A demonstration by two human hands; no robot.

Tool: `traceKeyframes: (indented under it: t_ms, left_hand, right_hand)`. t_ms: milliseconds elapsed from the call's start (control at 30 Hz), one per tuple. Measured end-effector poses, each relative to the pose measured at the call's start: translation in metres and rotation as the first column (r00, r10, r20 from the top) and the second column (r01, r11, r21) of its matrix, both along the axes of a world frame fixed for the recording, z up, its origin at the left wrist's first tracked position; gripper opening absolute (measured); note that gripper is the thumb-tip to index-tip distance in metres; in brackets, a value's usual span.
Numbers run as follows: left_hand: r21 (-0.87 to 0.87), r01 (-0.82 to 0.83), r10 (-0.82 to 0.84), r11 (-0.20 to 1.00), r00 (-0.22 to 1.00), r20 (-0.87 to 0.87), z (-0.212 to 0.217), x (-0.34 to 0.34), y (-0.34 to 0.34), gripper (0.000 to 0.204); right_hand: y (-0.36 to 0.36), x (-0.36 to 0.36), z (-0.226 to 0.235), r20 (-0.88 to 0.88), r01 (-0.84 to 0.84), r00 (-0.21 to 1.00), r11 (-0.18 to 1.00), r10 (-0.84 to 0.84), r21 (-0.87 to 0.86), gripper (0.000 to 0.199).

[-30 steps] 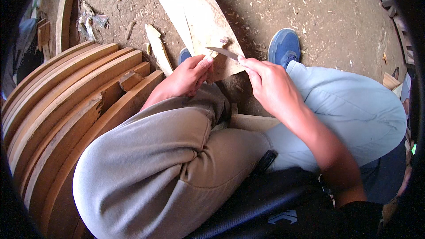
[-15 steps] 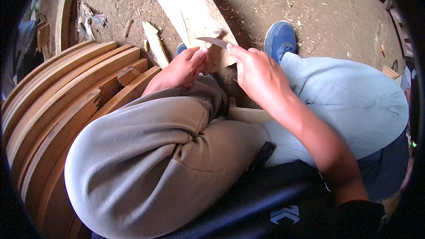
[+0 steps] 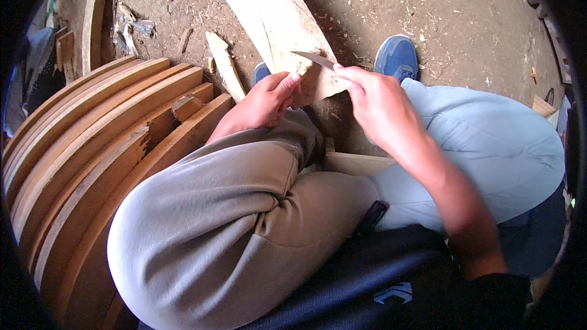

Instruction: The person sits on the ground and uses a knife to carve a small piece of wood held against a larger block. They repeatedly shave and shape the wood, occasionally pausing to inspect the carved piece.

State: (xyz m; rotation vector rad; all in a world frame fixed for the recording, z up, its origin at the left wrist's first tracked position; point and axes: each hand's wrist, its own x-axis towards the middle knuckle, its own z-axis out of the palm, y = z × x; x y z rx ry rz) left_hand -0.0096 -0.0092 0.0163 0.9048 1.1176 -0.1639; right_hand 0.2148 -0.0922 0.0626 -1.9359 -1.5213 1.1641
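My right hand point(image 3: 380, 101) is wrapped round a small knife, its thumb stretched towards the blade. The curved grey blade point(image 3: 313, 58) points left, a little above my left thumb. My left hand point(image 3: 264, 102) is closed in a pinch, thumb uppermost, on a small pale piece of wood point(image 3: 304, 67) whose tip shows just under the blade; the rest is hidden by the fingers. Behind both hands a wide pale wooden board point(image 3: 275, 15) lies slanting on the ground, with a dark mark near its near end.
Several curved wooden pieces point(image 3: 92, 128) stand stacked on the left beside my knee. A split wood offcut point(image 3: 225, 67) lies on the dirt floor point(image 3: 471, 18), among scattered shavings. My blue shoe point(image 3: 396, 58) is right of the board. A pale wooden bar point(image 3: 358, 164) shows between my legs.
The whole view has shifted, so things appear slightly further right. The blade has moved slightly up and away from my left thumb. Both hands keep their grips.
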Motion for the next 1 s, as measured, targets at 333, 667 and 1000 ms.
traceKeyframes:
  t_ms: [333, 667, 1000]
  left_hand:
    - [-0.012, 0.051, -0.052, 0.999, 0.998, -0.038, 0.01, 0.009, 0.006, 0.039]
    - [0.146, 0.162, -0.139, 0.976, 0.979, -0.152, 0.007, 0.011, 0.003, 0.041]
    - [0.143, 0.164, -0.136, 0.976, 0.973, -0.187, 0.001, 0.012, 0.002, 0.038]
  right_hand:
    - [-0.008, 0.01, 0.005, -0.022, 0.005, 1.0, 0.991, -0.008, -0.132, 0.026]
    - [-0.004, 0.009, 0.007, 0.032, -0.023, 0.999, 0.988, 0.028, -0.153, 0.027]
    - [-0.005, 0.001, 0.006, 0.134, -0.035, 0.99, 0.994, 0.049, -0.108, 0.024]
